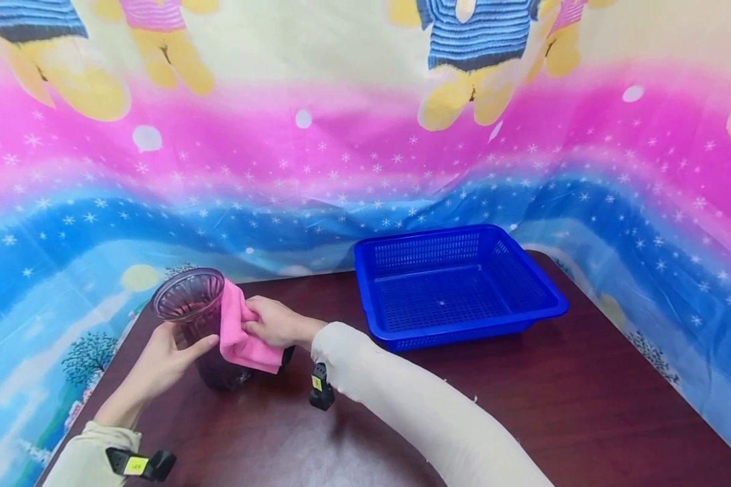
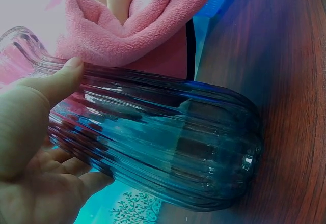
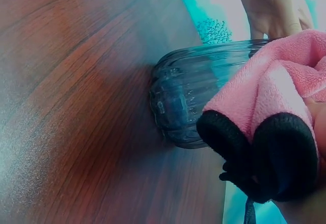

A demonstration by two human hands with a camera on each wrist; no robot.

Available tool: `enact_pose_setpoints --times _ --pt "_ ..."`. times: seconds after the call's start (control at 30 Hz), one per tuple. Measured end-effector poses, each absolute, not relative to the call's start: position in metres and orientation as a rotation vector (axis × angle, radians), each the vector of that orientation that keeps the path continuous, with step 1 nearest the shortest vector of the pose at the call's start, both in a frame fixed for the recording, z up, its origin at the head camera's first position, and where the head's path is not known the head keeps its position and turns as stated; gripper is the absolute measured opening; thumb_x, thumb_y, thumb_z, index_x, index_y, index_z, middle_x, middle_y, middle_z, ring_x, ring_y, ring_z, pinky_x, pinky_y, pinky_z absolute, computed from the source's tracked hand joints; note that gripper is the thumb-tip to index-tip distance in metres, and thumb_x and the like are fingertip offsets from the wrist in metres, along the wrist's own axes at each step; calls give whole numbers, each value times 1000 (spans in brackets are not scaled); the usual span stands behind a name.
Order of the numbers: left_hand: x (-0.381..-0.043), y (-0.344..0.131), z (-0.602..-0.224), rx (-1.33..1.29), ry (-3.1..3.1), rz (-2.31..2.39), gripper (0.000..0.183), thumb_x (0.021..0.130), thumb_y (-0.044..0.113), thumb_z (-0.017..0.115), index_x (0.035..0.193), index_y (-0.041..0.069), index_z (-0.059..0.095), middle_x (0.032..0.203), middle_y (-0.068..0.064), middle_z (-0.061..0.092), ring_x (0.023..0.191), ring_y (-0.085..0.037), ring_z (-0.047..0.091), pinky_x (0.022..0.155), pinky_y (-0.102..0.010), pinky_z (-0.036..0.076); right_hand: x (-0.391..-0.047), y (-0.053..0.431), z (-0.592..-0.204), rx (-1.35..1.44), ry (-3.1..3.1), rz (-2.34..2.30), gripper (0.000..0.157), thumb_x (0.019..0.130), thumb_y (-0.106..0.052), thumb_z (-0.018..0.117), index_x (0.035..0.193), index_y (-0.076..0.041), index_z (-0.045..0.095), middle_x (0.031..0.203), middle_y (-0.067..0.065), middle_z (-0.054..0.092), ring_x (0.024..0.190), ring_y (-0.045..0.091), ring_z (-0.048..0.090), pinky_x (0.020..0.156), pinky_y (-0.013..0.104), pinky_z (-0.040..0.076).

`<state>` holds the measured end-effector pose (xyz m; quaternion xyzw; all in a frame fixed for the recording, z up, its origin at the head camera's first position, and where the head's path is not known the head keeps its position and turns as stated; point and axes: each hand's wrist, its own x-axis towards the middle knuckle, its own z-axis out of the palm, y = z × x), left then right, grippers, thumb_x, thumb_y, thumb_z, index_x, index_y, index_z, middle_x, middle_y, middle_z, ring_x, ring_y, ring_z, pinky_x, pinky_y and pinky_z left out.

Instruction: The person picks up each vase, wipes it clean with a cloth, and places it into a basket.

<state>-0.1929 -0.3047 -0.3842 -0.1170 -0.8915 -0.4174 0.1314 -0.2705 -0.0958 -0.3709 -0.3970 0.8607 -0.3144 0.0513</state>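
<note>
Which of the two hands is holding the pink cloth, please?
It is the right hand, the one nearer the blue basket. It grips the pink cloth, whereas the left hand holds the ribbed, see-through vase.

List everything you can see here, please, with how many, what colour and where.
Table: 1, dark reddish-brown, below everything
Printed backdrop: seemingly 1, mainly pink, blue and cream, behind the table
Basket: 1, blue, on the table
Vase: 1, see-through purplish, left of the basket
Cloth: 1, pink with black edging, against the vase
Wrist devices: 2, black with yellow labels, one per wrist
Sleeves: 2, off-white, on the arms
Left hand: 1, bare, holding the vase
Right hand: 1, bare, holding the cloth
</note>
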Motion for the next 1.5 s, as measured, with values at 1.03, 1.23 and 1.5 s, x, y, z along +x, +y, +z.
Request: enact_pose_setpoints --times 1.03,1.23,1.5 --pt "-191 -305 -384 -301 -2622 -1198 56 94 17 72 141 -3 47 131 -28 63 101 24 47 84 -2 42 -273 -92 -400 -1192 2684 -784 35 100 -16 61 72 -15 39 101 4 60 87 12 50 77 15 37" --pt "-192 -306 -382 -280 -2657 -1148 59 94 21 72 143 1 46 134 -26 62 113 -11 65 84 -4 42 -273 -90 -405 -1171 2688 -770 36 100 -18 62 72 -15 39 94 2 56 84 12 50 75 15 36" --pt "-192 -306 -381 -270 -2654 -1150 59 95 21 72 143 0 46 135 -27 61 114 -9 64 85 -4 40 -272 -89 -410 -1141 2685 -768 39 100 -19 62 71 -15 37 96 3 57 85 12 49 75 16 36"
